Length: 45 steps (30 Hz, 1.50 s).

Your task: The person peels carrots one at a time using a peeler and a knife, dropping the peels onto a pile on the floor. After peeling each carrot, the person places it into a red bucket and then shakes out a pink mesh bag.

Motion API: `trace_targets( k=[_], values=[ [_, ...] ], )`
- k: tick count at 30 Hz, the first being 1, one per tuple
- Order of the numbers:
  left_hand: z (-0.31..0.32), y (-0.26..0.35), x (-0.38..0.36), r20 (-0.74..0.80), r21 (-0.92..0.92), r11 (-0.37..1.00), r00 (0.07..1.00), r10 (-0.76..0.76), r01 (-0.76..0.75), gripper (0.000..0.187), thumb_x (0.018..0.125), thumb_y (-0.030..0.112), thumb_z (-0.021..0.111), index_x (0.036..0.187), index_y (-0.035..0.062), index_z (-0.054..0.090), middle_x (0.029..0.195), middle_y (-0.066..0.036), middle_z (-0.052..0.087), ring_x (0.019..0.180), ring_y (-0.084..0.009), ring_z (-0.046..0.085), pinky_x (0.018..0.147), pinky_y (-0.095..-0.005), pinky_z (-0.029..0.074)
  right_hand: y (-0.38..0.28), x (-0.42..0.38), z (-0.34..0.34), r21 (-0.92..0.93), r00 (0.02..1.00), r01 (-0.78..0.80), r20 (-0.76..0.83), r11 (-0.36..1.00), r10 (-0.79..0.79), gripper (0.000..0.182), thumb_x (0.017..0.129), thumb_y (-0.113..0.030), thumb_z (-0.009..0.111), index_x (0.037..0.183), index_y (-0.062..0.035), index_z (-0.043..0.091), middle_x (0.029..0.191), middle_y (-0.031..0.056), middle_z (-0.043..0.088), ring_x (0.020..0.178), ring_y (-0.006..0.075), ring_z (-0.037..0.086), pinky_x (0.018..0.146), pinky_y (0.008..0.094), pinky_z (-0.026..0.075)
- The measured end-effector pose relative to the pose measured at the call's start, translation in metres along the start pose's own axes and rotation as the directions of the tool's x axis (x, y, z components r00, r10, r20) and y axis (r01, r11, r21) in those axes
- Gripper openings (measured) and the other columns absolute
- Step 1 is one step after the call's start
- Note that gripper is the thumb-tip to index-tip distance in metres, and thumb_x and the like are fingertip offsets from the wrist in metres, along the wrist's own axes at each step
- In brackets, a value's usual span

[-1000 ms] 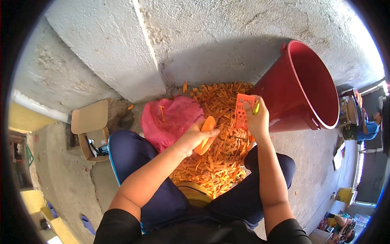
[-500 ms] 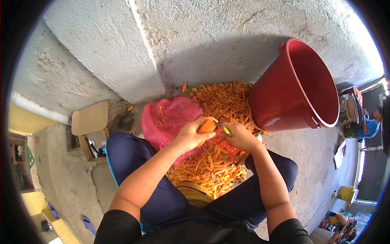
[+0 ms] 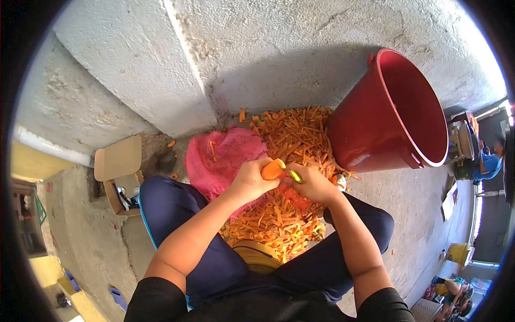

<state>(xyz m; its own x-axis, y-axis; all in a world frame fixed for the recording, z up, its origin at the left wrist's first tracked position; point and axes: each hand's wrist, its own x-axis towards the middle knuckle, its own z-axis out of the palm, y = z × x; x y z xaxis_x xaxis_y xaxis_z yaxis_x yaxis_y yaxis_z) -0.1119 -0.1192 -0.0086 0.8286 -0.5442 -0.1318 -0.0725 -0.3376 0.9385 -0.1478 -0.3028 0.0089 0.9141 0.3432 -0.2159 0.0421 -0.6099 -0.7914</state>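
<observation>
My left hand (image 3: 251,181) is closed around a carrot (image 3: 272,170), whose smooth orange end sticks out toward the right. In my right hand (image 3: 315,185) is a peeler with a yellow-green handle (image 3: 294,175), close to the carrot's end; its blade is too small to make out. Beneath both hands lies a large heap of orange peelings (image 3: 298,134). A pink mesh sack (image 3: 222,161) lies crumpled beside the heap, under my left hand. Some red netting (image 3: 295,198) shows below my right hand.
A big dark red bucket (image 3: 362,126) leans against the heap by the rough wall (image 3: 300,48). An open cardboard box (image 3: 120,166) with small items stands left. Part of a yellow tub (image 3: 255,256) shows between my legs. Two people (image 3: 488,166) are at far right.
My hands have shifted slightly. The left hand now wraps the carrot with less of it showing, and the peeler has turned a little and moved slightly left.
</observation>
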Motion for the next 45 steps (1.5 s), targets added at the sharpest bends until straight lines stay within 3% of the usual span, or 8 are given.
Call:
trace_targets(
  k=[15, 24, 33, 36, 37, 40, 44, 45],
  values=[
    [0.0, 0.011, -0.005, 0.02, -0.045, 0.981, 0.982, 0.188, -0.187, 0.015, 0.062, 0.006, 0.065, 0.075, 0.0016, 0.057, 0.059, -0.006, 0.054, 0.054, -0.0089, 0.049, 0.053, -0.0238, 0.041, 0.011, 0.004, 0.015, -0.086, 0.992, 0.037, -0.119, 0.996, -0.047, 0.018, 0.069, -0.011, 0.053, 0.084, -0.0016, 0.048, 0.067, 0.0227, 0.054, 0.069, 0.0401, 0.052, 0.059, 0.044, 0.041],
    [0.004, 0.008, -0.007, 0.009, 0.064, 0.969, 0.971, 0.239, -0.239, 0.016, 0.062, 0.01, 0.064, 0.074, 0.0021, 0.055, 0.061, -0.015, 0.054, 0.057, -0.0297, 0.055, 0.051, -0.0325, 0.042, 0.018, 0.002, 0.026, -0.064, 0.991, -0.069, -0.117, 0.996, 0.061, 0.016, 0.07, -0.011, 0.054, 0.083, -0.0019, 0.05, 0.072, 0.019, 0.056, 0.071, 0.0358, 0.054, 0.06, 0.0385, 0.042],
    [0.003, 0.007, -0.01, 0.01, 0.176, 0.912, 0.928, 0.374, -0.369, 0.019, 0.061, 0.012, 0.066, 0.072, 0.0039, 0.054, 0.059, -0.009, 0.054, 0.054, -0.025, 0.055, 0.05, -0.0311, 0.044, 0.023, 0.0, 0.028, -0.029, 0.997, 0.035, -0.061, 0.999, -0.037, 0.022, 0.071, -0.011, 0.051, 0.09, -0.0001, 0.045, 0.072, 0.0237, 0.055, 0.073, 0.04, 0.053, 0.061, 0.0445, 0.041],
    [0.025, 0.017, -0.026, 0.345, 0.189, 0.713, 0.725, 0.596, -0.675, 0.022, 0.058, 0.014, 0.067, 0.073, 0.0055, 0.054, 0.063, -0.008, 0.055, 0.057, -0.0247, 0.056, 0.052, -0.032, 0.046, 0.043, 0.013, 0.032, 0.033, 0.987, -0.051, -0.148, 0.998, 0.056, 0.022, 0.073, -0.014, 0.051, 0.089, -0.0001, 0.046, 0.072, 0.0229, 0.055, 0.073, 0.04, 0.054, 0.062, 0.0446, 0.041],
    [0.031, 0.017, -0.028, 0.309, 0.222, 0.709, 0.738, 0.6, -0.669, 0.022, 0.057, 0.014, 0.067, 0.073, 0.0062, 0.054, 0.064, -0.008, 0.055, 0.058, -0.0248, 0.056, 0.052, -0.0324, 0.046, 0.046, 0.021, 0.037, -0.061, 0.957, -0.229, -0.195, 0.971, 0.214, 0.022, 0.074, -0.018, 0.051, 0.087, 0.0002, 0.048, 0.072, 0.0225, 0.056, 0.073, 0.0397, 0.054, 0.063, 0.0439, 0.042],
    [0.031, 0.022, -0.023, 0.073, 0.247, 0.768, 0.802, 0.593, -0.59, 0.022, 0.06, 0.015, 0.066, 0.076, 0.0071, 0.053, 0.064, -0.008, 0.053, 0.057, -0.0226, 0.056, 0.053, -0.0312, 0.046, 0.045, 0.024, 0.048, 0.02, 0.937, -0.237, -0.261, 0.971, 0.234, 0.023, 0.074, -0.021, 0.052, 0.084, 0.0005, 0.051, 0.073, 0.0223, 0.056, 0.073, 0.0384, 0.055, 0.065, 0.0421, 0.043],
    [0.006, 0.014, -0.001, -0.175, -0.111, 0.896, 0.896, 0.409, -0.43, 0.021, 0.072, 0.012, 0.062, 0.089, 0.0045, 0.051, 0.081, -0.005, 0.051, 0.076, -0.0152, 0.05, 0.072, -0.0254, 0.039, 0.023, 0.025, 0.042, 0.181, 0.96, -0.278, 0.094, 0.943, 0.265, 0.024, 0.075, -0.02, 0.053, 0.089, -0.0013, 0.057, 0.083, 0.0175, 0.06, 0.083, 0.0275, 0.058, 0.073, 0.0349, 0.043],
    [0.003, 0.013, 0.002, -0.189, 0.0, 0.895, 0.879, 0.437, -0.445, 0.022, 0.074, 0.01, 0.061, 0.092, 0.0044, 0.05, 0.091, -0.005, 0.048, 0.085, -0.0147, 0.047, 0.078, -0.0252, 0.036, 0.023, 0.03, 0.052, 0.403, 0.981, -0.193, 0.068, 0.895, 0.181, 0.028, 0.079, -0.019, 0.052, 0.101, -0.0022, 0.054, 0.089, 0.0121, 0.06, 0.084, 0.022, 0.057, 0.078, 0.0321, 0.042]
  ],
)
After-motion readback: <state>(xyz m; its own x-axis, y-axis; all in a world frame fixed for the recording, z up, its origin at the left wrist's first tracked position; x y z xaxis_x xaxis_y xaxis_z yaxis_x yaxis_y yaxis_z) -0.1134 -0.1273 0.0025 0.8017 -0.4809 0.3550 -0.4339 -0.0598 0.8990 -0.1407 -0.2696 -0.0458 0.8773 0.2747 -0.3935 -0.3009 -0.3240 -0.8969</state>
